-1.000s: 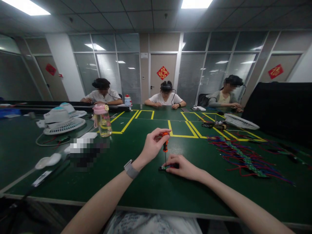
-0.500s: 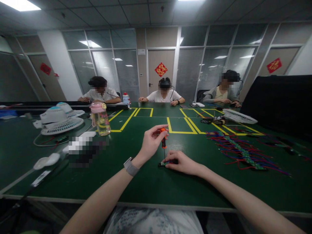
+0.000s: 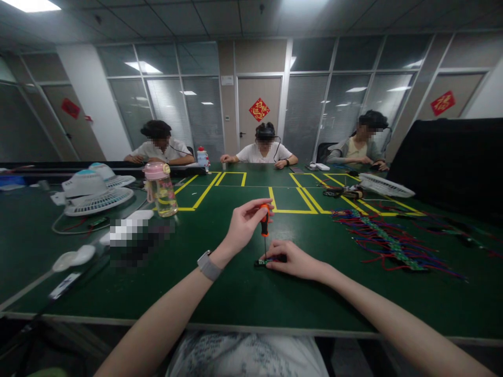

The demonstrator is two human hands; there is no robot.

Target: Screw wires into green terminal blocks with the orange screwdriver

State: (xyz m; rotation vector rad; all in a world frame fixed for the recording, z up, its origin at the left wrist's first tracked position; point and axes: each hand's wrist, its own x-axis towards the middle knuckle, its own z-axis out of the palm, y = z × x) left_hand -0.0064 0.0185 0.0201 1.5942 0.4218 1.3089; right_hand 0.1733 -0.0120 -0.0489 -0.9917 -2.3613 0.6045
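Screwdriver [image 3: 264, 226] gripped by left hand [image 3: 244, 222], tip at circuit board [image 3: 260, 263] right hand [image 3: 294, 261] pinches, toward tabletop [image 3: 236, 303] front edge; driving seems unfinished.

The place was an office doubling as an electronics workshop. Glass partitions [image 3: 197, 56] with blinds [image 3: 163, 107], a door [image 3: 255, 86] and a panelled ceiling [image 3: 173, 21] with a light [image 3: 29, 4] marked the office; a green worktable [image 3: 118, 293] with yellow tape outlines [image 3: 294, 211], wired circuit boards [image 3: 389, 239], white fan parts [image 3: 83, 187] and an upright screwdriver [image 3: 264, 228] marked the workshop.

orange-and-black screwdriver [image 3: 264, 227], green circuit board [image 3: 262, 262], green table [image 3: 275, 303], yellow tape [image 3: 294, 211].
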